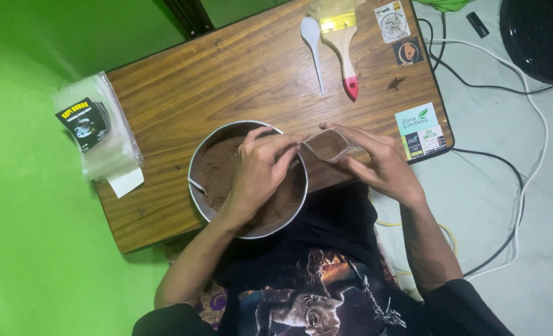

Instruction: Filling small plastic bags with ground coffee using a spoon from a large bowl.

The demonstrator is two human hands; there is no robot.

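A small clear plastic pouch (327,145) with brown powder inside is held between both hands just right of a round metal bowl (197,158). My left hand (256,174) hovers over the bowl and pinches the pouch's left edge. Pinching the pouch's right edge, my right hand (379,163) rests at the table's near edge. The bowl holds brown powder (219,169), and a metal spoon handle (197,185) pokes out of it at the left.
A small wooden table (245,74) carries a white plastic spoon (314,46) and a paintbrush (343,50) at the far side. A stack of clear pouches with dark labels (93,127) lies at its left. Cables (519,180) run across the floor at right.
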